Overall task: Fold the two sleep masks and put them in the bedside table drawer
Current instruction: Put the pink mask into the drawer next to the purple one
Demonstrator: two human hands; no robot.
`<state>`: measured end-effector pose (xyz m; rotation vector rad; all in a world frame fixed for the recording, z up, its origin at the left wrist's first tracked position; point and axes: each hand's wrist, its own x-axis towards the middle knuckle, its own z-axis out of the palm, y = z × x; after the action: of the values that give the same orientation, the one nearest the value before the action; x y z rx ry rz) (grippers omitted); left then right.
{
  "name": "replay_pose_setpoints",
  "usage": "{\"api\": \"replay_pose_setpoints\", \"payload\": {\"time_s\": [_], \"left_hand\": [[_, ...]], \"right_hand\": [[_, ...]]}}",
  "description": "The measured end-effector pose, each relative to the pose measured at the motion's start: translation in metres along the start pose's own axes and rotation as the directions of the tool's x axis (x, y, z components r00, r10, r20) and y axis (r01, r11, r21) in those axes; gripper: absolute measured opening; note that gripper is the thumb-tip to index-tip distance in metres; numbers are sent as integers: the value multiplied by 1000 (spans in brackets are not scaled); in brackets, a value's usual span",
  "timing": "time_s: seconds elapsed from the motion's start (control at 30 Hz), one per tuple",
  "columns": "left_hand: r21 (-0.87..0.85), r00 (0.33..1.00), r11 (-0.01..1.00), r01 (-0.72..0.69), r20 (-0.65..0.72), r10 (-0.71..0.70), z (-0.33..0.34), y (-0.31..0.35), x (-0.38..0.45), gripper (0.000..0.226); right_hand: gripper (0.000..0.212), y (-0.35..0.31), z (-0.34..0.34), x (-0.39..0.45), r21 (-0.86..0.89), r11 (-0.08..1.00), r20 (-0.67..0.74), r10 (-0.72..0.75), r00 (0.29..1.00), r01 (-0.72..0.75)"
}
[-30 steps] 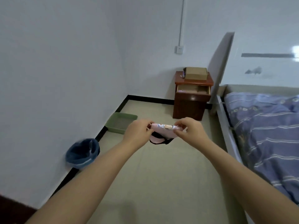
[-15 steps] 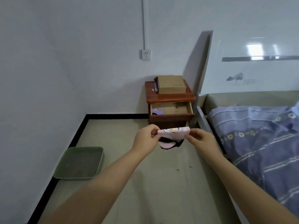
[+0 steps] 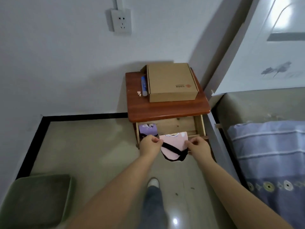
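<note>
A pink sleep mask (image 3: pixel 173 142) with a black strap hangs folded between both hands, over the front edge of the open drawer (image 3: pixel 181 126). My left hand (image 3: pixel 149 145) pinches its left end and my right hand (image 3: pixel 198 146) pinches its right end. A purple sleep mask (image 3: pixel 147 129) lies in the drawer's left part. The drawer belongs to a red-brown bedside table (image 3: pixel 166 109) against the wall.
A cardboard box (image 3: pixel 171 81) and a blue tube (image 3: pixel 144 85) sit on the table top. The bed with a blue striped quilt (image 3: pixel 270 156) is at the right. A green tray (image 3: pixel 36 200) lies on the floor at lower left. My foot (image 3: pixel 153 182) is below the hands.
I have walked up to the bedside table; it now fills the middle of the view. Both hands carried the pink mask forward to the open drawer's front edge.
</note>
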<state>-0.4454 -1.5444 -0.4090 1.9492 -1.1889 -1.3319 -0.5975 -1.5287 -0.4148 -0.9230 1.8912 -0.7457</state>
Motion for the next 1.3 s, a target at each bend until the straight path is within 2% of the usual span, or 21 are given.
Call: {"api": "replay_pose_setpoints", "payload": {"time_s": [0.13,0.23,0.33,0.4,0.5,0.57,0.67,0.73,0.8,0.87,0.93,1.0,1.07,1.17,1.23,1.3], "left_hand": [[45,992,997,65,103,-70,48,-17,94,27],[76,989,994,75,122,-84,84,-31,150,35],[145,989,986,79,115,-96,115,-41,195,36],[196,981,977,84,153,-115,133,-50,217,30],[368,969,929,44,211,-129,149,-61,233,25],[430,979,903,27,171,-111,150,-67,236,24],[452,994,887,-93,94,56,138,-74,214,23],[519,960,808,-279,149,236,124,-80,183,30],[648,894,619,-443,266,361,111,-93,153,43],[744,839,433,-510,317,443,99,-102,142,41],[797,796,303,-522,329,508,89,-106,148,24],[808,741,192,-557,379,555,79,-105,159,23],[780,692,141,-610,437,575,74,-101,164,24],[758,642,152,-634,406,650,65,-90,167,17],[789,620,136,-599,350,703,55,-75,170,15],[851,643,116,-512,289,710,48,-58,174,29]], "right_hand": [[6,16,33,105,-58,988,30,143,989,-141],[24,36,49,168,-97,980,52,177,983,-172],[24,56,60,215,-205,967,93,173,980,-151],[22,66,68,236,-287,946,169,208,963,-154],[24,73,77,247,-367,929,297,164,941,-46],[26,77,77,248,-429,903,338,127,933,33],[22,84,64,239,-564,810,290,13,957,160],[22,91,48,221,-617,749,234,-121,965,243],[37,104,33,195,-695,634,287,-189,939,339],[44,119,27,180,-769,481,392,-165,905,421],[32,120,30,182,-795,411,401,-193,895,445],[16,114,33,191,-777,360,425,-304,853,516],[14,106,31,193,-755,285,455,-421,784,591],[15,86,23,191,-757,307,385,-504,773,577],[21,67,21,194,-758,314,337,-561,756,571],[37,52,23,199,-764,289,334,-587,737,577]]}}
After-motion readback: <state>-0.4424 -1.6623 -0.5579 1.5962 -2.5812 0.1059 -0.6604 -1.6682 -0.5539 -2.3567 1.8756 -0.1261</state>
